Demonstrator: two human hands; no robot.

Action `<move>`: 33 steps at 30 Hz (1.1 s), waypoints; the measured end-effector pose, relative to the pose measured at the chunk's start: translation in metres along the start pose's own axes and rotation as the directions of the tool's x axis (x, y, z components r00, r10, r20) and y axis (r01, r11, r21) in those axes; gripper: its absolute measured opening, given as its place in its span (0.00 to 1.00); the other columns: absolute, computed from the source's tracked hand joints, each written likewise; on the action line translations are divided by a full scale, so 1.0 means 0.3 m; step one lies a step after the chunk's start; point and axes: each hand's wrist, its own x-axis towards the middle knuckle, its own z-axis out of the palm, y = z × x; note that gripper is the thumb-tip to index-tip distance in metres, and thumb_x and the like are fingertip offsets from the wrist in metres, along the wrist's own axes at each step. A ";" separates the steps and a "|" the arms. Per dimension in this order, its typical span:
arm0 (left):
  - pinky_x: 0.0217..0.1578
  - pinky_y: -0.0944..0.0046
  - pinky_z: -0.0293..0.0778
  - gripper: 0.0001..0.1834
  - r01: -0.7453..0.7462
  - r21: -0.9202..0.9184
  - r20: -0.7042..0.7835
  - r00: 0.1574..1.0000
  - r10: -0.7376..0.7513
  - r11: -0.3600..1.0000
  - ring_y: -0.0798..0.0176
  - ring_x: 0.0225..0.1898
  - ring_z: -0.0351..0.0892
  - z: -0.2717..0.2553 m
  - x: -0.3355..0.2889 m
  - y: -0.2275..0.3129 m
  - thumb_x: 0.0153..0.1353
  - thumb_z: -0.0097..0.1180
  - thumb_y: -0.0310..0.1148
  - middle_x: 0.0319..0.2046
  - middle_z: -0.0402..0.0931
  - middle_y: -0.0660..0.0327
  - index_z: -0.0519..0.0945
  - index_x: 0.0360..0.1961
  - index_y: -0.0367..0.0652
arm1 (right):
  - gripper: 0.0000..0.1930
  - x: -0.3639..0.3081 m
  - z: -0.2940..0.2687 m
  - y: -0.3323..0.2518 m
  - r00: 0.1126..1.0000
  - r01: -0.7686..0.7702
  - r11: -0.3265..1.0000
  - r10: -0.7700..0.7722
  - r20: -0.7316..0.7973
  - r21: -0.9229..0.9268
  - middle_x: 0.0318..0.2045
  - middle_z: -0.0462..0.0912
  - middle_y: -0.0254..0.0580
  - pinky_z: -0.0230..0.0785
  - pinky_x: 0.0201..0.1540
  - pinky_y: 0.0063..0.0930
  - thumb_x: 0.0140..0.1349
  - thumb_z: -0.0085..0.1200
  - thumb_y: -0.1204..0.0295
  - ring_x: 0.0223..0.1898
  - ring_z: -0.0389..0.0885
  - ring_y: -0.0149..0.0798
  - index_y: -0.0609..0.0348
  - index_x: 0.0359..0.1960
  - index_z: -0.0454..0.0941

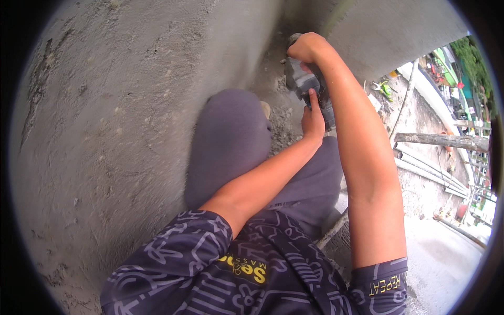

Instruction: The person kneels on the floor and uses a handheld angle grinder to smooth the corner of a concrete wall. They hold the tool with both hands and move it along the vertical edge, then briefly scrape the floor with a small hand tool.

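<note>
A black and grey power tool [305,80] is in my two hands, above rubble by the foot of a rough grey wall; I cannot tell its exact kind. My right hand [308,46] reaches over its far end with the fingers curled round it. At the near end, my left hand [313,122] grips the body, the thumb lying along its side. The tool's working end is hidden.
The cement wall [131,105] rises close on my left, and another concrete face [399,31] stands at far right. My bent knee [231,126] is beside the wall. To the right are a wooden pole [443,140], white pipes [430,170] and a green tool [385,90].
</note>
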 end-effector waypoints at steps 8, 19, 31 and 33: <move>0.53 0.57 0.77 0.50 -0.162 -0.182 -0.006 0.986 0.164 0.970 0.51 0.55 0.83 -0.079 -0.078 0.026 0.71 0.34 0.74 0.59 0.77 0.44 0.75 0.66 0.33 | 0.13 -0.065 0.076 -0.190 0.999 -0.041 0.996 0.039 0.028 0.081 0.36 0.89 0.47 0.81 0.45 0.39 0.58 0.54 0.72 0.38 0.90 0.45 0.62 0.40 0.88; 0.57 0.58 0.74 0.48 -0.068 -0.500 0.167 0.971 0.173 0.864 0.52 0.58 0.81 -0.136 0.075 -0.253 0.72 0.34 0.73 0.61 0.76 0.46 0.74 0.67 0.37 | 0.17 -0.139 0.178 -0.306 1.000 0.008 0.995 -0.010 0.012 0.101 0.50 0.88 0.52 0.82 0.51 0.40 0.57 0.55 0.75 0.48 0.89 0.49 0.62 0.47 0.86; 0.66 0.58 0.64 0.53 -0.148 -0.147 0.004 0.989 0.150 0.978 0.46 0.65 0.74 0.052 -0.087 0.036 0.66 0.51 0.73 0.61 0.76 0.41 0.69 0.65 0.24 | 0.21 -0.162 -0.055 0.093 0.985 0.087 0.956 -0.041 -0.166 0.280 0.14 0.83 0.41 0.79 0.41 0.34 0.56 0.55 0.59 0.26 0.85 0.40 0.63 0.13 0.84; 0.66 0.58 0.64 0.54 -0.127 -0.116 -0.012 0.992 0.127 0.985 0.46 0.65 0.73 0.060 -0.122 0.065 0.66 0.50 0.73 0.62 0.75 0.40 0.68 0.65 0.24 | 0.22 -0.185 -0.080 0.098 0.987 0.103 0.949 -0.060 -0.151 0.297 0.14 0.84 0.41 0.79 0.41 0.34 0.57 0.55 0.59 0.25 0.84 0.39 0.64 0.13 0.84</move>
